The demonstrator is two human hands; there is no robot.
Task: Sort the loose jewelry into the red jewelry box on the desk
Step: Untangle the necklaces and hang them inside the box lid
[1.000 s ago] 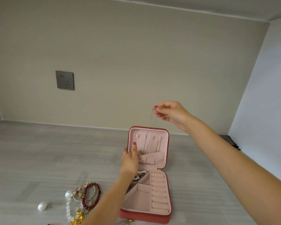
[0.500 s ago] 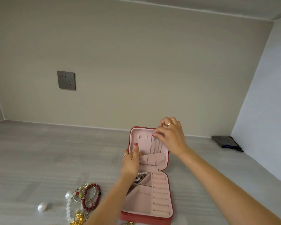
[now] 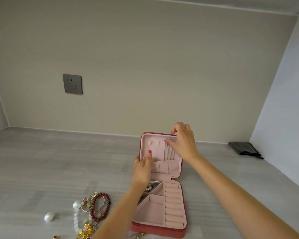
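Red jewelry box (image 3: 162,232) sits open on a pale grey wood-grain desk (image 3: 41,169), near the front edge. Outer shell looks like smooth red leatherette; lining is soft pink velvet. Lid (image 3: 179,168) stands upright, rounded corners.

Left hand (image 3: 142,171) grips the lid's left edge, thumb pressed flat on the pink lining, fingers wrapped behind. A thin ring shows on one finger.

Right hand (image 3: 184,144) is at the lid's top right corner, fingers curled over the rim, thumb tip pinching the top of a fine silvery chain (image 3: 166,151) against the lining. The chain hangs straight down into a gathered elastic pocket (image 3: 164,166). Gold band on one finger.

Two small pink tab hooks (image 3: 153,143) stand left of the chain.

Base holds angled dividers and a column of padded ring rolls (image 3: 173,206) on the right. A pearl strand (image 3: 152,184) lies in the upper left compartment, partly hidden by the left wrist.

Loose jewelry pile (image 3: 91,211) lies left of the box, apart from it: dark red round-bead bracelet (image 3: 100,208), white beads, gold pieces. One egg-shaped pearl (image 3: 49,216) sits alone further left.

Grey wall socket (image 3: 72,84) on beige wall. Dark flat pouch (image 3: 243,149) at the far right corner.
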